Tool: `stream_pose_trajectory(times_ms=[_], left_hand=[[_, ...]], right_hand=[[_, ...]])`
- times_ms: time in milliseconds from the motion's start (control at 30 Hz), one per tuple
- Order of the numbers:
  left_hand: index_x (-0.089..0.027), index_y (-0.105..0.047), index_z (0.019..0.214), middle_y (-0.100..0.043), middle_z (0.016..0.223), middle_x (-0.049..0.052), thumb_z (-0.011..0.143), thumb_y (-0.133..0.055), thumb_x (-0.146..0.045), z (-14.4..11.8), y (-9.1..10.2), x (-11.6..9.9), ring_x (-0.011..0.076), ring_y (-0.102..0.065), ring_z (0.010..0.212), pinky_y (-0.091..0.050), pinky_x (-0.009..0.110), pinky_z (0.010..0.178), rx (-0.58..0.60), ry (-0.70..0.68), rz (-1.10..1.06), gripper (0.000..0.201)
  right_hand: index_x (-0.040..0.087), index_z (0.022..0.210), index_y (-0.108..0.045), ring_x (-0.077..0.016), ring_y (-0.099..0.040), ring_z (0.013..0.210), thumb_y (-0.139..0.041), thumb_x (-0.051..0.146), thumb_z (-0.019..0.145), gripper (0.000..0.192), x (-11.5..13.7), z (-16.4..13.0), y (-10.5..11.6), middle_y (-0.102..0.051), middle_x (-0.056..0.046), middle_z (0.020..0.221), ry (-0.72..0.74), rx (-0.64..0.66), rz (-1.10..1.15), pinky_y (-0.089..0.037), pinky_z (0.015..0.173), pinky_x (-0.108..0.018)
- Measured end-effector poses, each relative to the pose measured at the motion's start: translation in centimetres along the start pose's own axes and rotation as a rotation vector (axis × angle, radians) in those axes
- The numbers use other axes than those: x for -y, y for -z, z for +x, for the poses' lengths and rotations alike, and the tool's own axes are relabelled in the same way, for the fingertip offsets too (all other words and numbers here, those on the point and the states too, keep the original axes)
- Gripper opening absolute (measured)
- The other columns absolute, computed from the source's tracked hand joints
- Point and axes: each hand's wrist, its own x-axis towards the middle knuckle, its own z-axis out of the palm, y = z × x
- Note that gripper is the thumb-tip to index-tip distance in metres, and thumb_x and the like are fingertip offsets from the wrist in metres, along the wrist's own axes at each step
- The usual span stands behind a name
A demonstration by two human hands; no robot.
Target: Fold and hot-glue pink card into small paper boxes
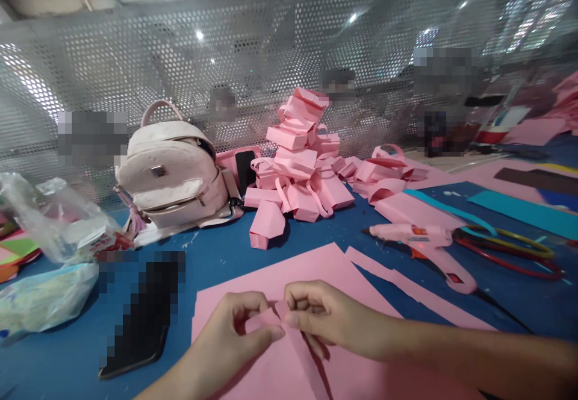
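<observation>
Blue counter (311, 232): left hand (241, 331) and right hand (323, 312) pinch one pink paper strip (303, 361).
Uneven pulling could tear it.

We see a pale backpack (169, 177) upright on the blue table (221, 255) | just right of it, a dark phone (245, 170) | nearer us, a black handset (142, 343) lying flat | far left, a clear plastic bag (56, 219) | behind, a perforated metal screen (271, 38)

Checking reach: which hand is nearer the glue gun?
Right. The right hand is left of the glue gun and lower in view; the left hand is farther left.
</observation>
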Motion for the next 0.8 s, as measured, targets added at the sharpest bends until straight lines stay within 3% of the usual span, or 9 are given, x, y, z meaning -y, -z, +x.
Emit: stream_pose_trajectory(times_ms=[267, 533, 667, 800], left_hand=[[-0.014, -0.071, 0.068, -0.067, 0.071, 0.001, 0.075, -0.069, -0.024, -0.36, 0.21, -0.14, 0.0165, -0.056, 0.075, -0.042, 0.024, 0.071, 0.028, 0.061, 0.063, 0.013], [-0.015, -0.065, 0.063, -0.053, 0.062, -0.004, 0.077, -0.067, -0.025, -0.01, 0.75, -0.10, 0.0118, -0.043, 0.064, -0.036, 0.023, 0.061, 0.003, 0.019, 0.113, 0.018], [-0.015, -0.062, 0.065, -0.050, 0.065, -0.004, 0.079, -0.065, -0.029, -0.02, 0.97, -0.02, 0.0120, -0.040, 0.066, -0.035, 0.023, 0.063, 0.011, 0.022, 0.139, 0.020], [-0.017, -0.054, 0.060, -0.039, 0.062, -0.006, 0.078, -0.065, -0.031, 0.02, 1.07, -0.02, 0.0112, -0.032, 0.062, -0.031, 0.024, 0.059, -0.009, 0.016, 0.185, 0.025]], right_hand=[[0.020, 0.074, -0.047, -0.0073, -0.047, 0.046, -0.070, 0.046, 0.084, 0.037, -0.19, -0.03, 0.04, -0.049, 0.008, 0.053, 0.021, -0.043, -0.023, -0.038, 0.048, -0.019], [0.020, 0.075, -0.046, -0.0062, -0.048, 0.044, -0.070, 0.043, 0.086, 0.035, -0.08, 0.16, 0.52, -0.047, 0.010, 0.052, -0.008, 0.027, -0.029, -0.035, 0.046, -0.017], [0.020, 0.074, -0.047, -0.0067, -0.048, 0.044, -0.071, 0.042, 0.084, 0.035, -0.24, 0.15, 0.59, -0.050, 0.009, 0.050, 0.013, 0.003, -0.029, -0.039, 0.048, -0.018], [0.020, 0.073, -0.045, -0.0061, -0.048, 0.044, -0.070, 0.041, 0.086, 0.036, -0.32, 0.21, 0.70, -0.049, 0.009, 0.052, 0.003, 0.007, -0.023, -0.034, 0.046, -0.017]])
